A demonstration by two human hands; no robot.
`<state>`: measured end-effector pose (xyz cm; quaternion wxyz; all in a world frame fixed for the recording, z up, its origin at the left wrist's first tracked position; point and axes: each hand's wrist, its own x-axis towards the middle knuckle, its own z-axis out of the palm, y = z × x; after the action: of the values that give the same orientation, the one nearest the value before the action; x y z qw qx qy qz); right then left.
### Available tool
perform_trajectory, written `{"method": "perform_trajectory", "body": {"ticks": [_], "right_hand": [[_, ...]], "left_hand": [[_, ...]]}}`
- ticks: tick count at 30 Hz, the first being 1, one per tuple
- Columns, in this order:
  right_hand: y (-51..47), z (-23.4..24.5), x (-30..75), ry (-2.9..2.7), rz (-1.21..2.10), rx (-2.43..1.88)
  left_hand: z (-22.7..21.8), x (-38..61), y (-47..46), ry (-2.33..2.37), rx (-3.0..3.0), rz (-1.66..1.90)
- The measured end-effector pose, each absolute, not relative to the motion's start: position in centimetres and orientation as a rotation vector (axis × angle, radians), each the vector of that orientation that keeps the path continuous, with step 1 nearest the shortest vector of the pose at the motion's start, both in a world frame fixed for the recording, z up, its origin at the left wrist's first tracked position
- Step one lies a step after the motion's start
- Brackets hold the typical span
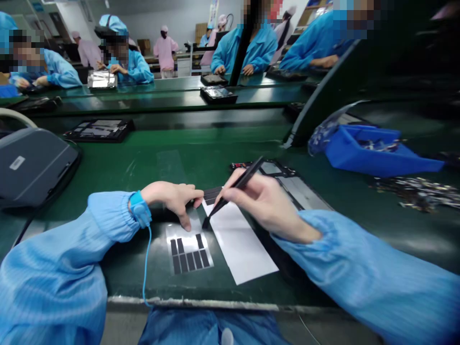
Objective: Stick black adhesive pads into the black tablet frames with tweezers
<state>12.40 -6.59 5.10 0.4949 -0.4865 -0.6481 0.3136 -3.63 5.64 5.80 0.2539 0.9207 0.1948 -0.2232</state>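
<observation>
My right hand (266, 201) grips black tweezers (239, 184) that slant down to the left. A small dark piece shows at their tip, over the edge between two sheets. Fingers apart, my left hand (174, 199) rests with its thumb at the top of a clear sheet (179, 269) and its index finger by the upper end of a white sheet (247, 251). Rows of black rectangular stickers (196, 260) lie on the clear sheet, with gaps in the upper row. Several dark strips (212, 195) are at the white sheet's top. Partly behind my right hand lies a device frame (300, 189).
At right stand a blue bin (373, 158) of small parts and a loose pile of parts (420, 191). A grey machine (34, 165) is at left. A black tray (98, 130) lies farther back. Co-workers in blue sit across. My blue wrist strap (140, 208) trails a cord.
</observation>
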Motion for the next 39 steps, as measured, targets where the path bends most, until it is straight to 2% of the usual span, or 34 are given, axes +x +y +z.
{"method": "perform_trajectory", "body": {"ticks": [2, 4, 9, 12, 17, 30, 39], "right_hand": [[-6.8, 6.4, 14.9, -1.504, 0.651, -1.274], [-6.9, 6.7, 17.6, -1.463, 0.605, -1.372], [-6.3, 3.6, 20.8, -1.353, 0.917, -1.459], [-5.4, 1.8, 20.3, -1.349, 1.024, -1.461], [-4.2, 1.0, 19.6, -1.384, 0.996, -1.454], [-3.9, 1.6, 19.3, -1.441, 0.821, -1.519], [-3.9, 1.8, 19.2, -1.417, 0.841, -1.524]], "left_hand": [[6.0, -3.7, 5.7, 0.514, 2.537, -0.602], [6.0, -3.1, 5.2, 0.529, 2.532, -0.446], [3.9, 0.8, 2.2, 0.51, 2.44, 0.39], [1.7, 2.0, 1.0, 0.332, 2.435, 0.633], [0.2, 0.9, 1.2, 0.327, 2.456, 0.646], [0.9, 0.4, 0.7, 0.269, 2.64, 0.405], [0.6, 0.3, 0.7, 0.15, 2.809, 0.419]]}}
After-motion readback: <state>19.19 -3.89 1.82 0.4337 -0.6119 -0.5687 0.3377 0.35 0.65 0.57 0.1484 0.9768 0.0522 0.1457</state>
